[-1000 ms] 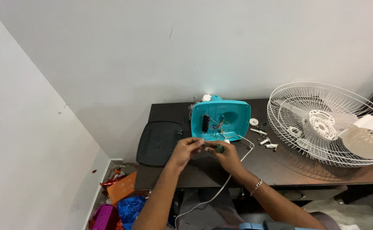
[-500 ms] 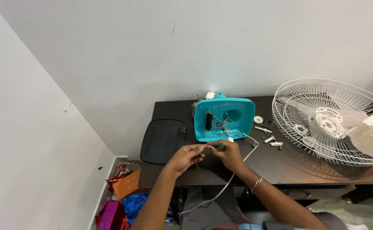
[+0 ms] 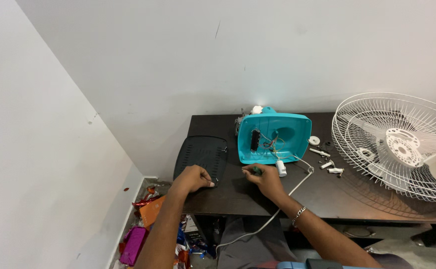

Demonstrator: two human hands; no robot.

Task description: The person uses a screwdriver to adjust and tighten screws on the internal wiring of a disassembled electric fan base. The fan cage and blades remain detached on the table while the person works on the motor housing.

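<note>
An open teal fan housing [image 3: 273,137] lies on the dark table [image 3: 327,199] with loose wires and a black switch block inside. My right hand [image 3: 262,179] is closed around a small green-handled tool just in front of the housing, near a white cylindrical part [image 3: 280,168]. My left hand [image 3: 191,179] rests at the near edge of a black vented cover [image 3: 201,157], its fingertips touching it. A white cable [image 3: 287,192] runs from the housing over the table's front edge.
A white wire fan guard [image 3: 394,144] lies on the right of the table. Small white screws and parts [image 3: 325,158] sit between it and the housing. Coloured wrappers and boxes [image 3: 145,224] litter the floor at the left, beside the white walls.
My hands were together in front of the housing; now the left hand has moved left onto the black cover. The right hand stays near the housing with the tool.
</note>
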